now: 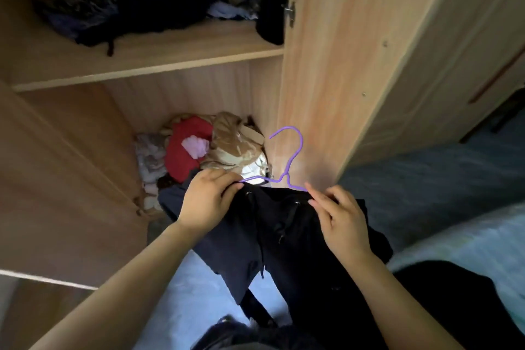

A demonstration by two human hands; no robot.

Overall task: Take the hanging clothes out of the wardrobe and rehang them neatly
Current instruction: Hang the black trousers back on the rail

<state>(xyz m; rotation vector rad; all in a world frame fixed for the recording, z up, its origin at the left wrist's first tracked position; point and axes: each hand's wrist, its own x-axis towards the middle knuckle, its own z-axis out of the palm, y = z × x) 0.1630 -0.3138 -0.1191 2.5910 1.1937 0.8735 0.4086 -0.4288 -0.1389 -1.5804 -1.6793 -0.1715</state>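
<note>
- The black garment (287,239) hangs on a purple hanger (287,162), in front of the open wardrobe (335,51). It has drawstrings with metal eyelets near the top edge, and its lower part falls down toward the floor.
- The purple hanger is thin and stands upright, hook on top. Its two arms go into the top edge of the garment.
- The wardrobe is of light wood, its door open.
</note>
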